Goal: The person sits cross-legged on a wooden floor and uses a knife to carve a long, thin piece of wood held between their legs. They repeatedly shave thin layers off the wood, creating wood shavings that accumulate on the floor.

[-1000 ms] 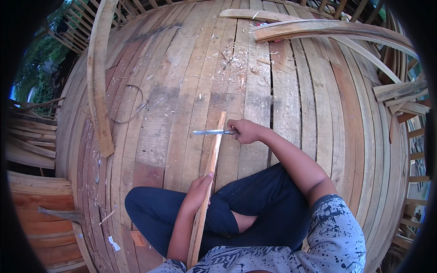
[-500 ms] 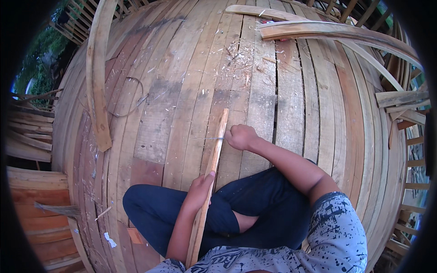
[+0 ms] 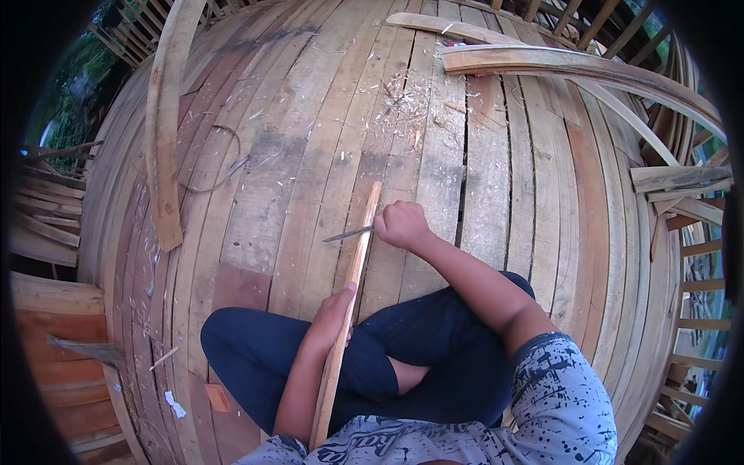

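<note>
A long narrow wooden strip (image 3: 361,260) slants from my lap up to just beyond my right hand. Around its lower middle my left hand (image 3: 333,316) is closed, with the thumb along the edge. My right hand (image 3: 401,225) makes a fist beside the strip's far end. From that fist a knife (image 3: 346,235) points left, its thin blade lying across the strip; the handle is hidden inside my fingers.
I sit cross-legged on a plank floor (image 3: 310,194). Wood shavings (image 3: 403,105) are scattered ahead. A curved board (image 3: 164,155) lies at the left, and long boards (image 3: 573,60) lie at the far right. A thin curled strip (image 3: 232,159) and a broom-like bundle (image 3: 89,349) are at the left.
The knife blade has turned so that its flat side shows more. My right hand and the strip's far end have shifted slightly, with the whole view also moving a little.
</note>
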`<state>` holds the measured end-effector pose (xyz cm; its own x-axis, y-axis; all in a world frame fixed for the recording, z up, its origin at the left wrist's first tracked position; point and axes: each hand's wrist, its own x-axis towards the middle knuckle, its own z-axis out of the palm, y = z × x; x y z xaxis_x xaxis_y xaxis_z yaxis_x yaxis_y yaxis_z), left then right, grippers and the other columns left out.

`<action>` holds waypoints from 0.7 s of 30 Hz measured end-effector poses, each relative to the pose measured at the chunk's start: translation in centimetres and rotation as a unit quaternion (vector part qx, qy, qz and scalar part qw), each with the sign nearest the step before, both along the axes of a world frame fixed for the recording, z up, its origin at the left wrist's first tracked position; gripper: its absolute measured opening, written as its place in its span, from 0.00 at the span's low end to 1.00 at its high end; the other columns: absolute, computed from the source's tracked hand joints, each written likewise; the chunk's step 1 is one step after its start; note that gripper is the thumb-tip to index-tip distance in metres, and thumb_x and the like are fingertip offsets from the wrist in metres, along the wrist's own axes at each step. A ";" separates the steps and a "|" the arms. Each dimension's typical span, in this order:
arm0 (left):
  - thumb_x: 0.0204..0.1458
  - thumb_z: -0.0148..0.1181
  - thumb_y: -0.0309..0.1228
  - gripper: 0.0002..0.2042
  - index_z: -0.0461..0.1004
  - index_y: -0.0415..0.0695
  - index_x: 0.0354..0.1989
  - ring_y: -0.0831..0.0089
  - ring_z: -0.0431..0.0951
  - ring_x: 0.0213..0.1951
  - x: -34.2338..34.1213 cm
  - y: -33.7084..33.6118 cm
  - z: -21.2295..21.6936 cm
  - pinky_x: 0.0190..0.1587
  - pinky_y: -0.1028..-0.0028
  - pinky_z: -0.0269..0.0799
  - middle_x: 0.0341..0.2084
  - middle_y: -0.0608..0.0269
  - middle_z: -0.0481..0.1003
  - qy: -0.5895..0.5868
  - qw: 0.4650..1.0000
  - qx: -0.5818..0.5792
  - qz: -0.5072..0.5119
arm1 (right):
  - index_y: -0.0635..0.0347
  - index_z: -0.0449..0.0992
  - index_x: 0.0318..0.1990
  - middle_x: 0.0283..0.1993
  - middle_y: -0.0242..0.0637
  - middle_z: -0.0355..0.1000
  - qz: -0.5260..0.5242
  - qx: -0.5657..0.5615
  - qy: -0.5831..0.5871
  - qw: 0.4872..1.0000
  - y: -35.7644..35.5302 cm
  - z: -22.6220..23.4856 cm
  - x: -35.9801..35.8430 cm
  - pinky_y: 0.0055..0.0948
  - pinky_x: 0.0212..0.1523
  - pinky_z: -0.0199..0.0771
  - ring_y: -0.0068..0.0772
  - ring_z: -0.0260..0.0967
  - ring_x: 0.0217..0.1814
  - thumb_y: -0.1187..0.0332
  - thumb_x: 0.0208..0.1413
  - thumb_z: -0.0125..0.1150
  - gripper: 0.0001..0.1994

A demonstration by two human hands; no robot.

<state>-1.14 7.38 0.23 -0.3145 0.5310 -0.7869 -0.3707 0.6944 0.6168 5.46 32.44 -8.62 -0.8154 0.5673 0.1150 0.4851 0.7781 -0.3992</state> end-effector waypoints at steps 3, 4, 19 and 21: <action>0.62 0.50 0.56 0.28 0.72 0.37 0.38 0.71 0.71 0.13 0.8 0.0 -0.2 0.16 0.71 0.67 0.16 0.61 0.68 0.084 0.995 0.013 -0.045 | 0.63 0.78 0.20 0.26 0.55 0.76 -0.148 -0.009 -0.056 0.987 5.5 -0.7 0.5 0.52 0.39 0.77 0.61 0.76 0.31 0.59 0.60 0.44 0.23; 0.62 0.51 0.56 0.28 0.73 0.37 0.39 0.71 0.71 0.13 0.9 0.2 -0.2 0.16 0.71 0.67 0.16 0.61 0.68 0.064 0.997 0.015 -0.043 | 0.64 0.78 0.22 0.29 0.56 0.77 -0.137 -0.030 -0.065 0.988 6.3 -1.0 1.1 0.52 0.42 0.77 0.61 0.76 0.34 0.58 0.61 0.43 0.24; 0.63 0.51 0.56 0.29 0.73 0.34 0.36 0.72 0.72 0.17 2.0 -0.7 0.4 0.19 0.71 0.70 0.19 0.60 0.70 0.096 0.991 0.011 -0.090 | 0.63 0.80 0.42 0.42 0.51 0.79 0.072 -0.150 -0.145 0.975 4.3 3.3 4.4 0.47 0.51 0.74 0.55 0.76 0.49 0.52 0.66 0.48 0.22; 0.63 0.51 0.54 0.29 0.74 0.32 0.38 0.70 0.75 0.22 2.0 -1.3 -0.3 0.24 0.69 0.72 0.22 0.58 0.72 0.117 0.987 0.025 -0.109 | 0.63 0.81 0.39 0.41 0.53 0.79 0.053 -0.141 -0.156 0.976 3.3 3.5 5.1 0.48 0.50 0.74 0.55 0.76 0.49 0.52 0.66 0.48 0.22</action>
